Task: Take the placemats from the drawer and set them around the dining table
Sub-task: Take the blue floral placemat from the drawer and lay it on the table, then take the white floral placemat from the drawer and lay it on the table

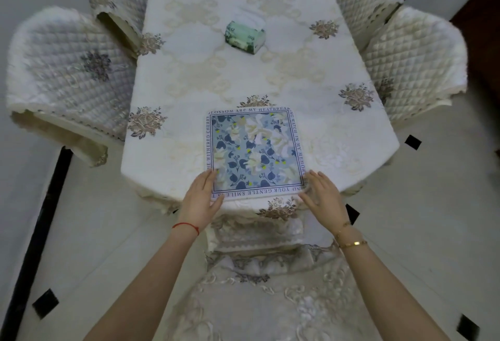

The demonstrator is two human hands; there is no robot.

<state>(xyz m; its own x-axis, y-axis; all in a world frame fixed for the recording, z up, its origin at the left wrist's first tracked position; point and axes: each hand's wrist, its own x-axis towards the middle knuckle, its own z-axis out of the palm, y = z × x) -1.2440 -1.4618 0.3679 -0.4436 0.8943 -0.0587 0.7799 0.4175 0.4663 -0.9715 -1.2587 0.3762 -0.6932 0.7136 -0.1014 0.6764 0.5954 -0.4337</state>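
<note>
We see one square placemat (pixel 255 152), blue with flowers and a border of printed words, lying flat on the bench (pixel 338 135) at its near end, its near edge just short of the bench edge. Our left hand (pixel 201 196) rests flat on the mat's near left corner, fingers together and extended, clamped on nothing. Our right hand (pixel 323 196) lies at the near right corner, fingers spread slightly, its grip loose and apart. A green tissue pack (pixel 244 35) sits well apart, near the middle of the cream tablecloth. Quilted chairs (pixel 70 75) stand along both sides.
</note>
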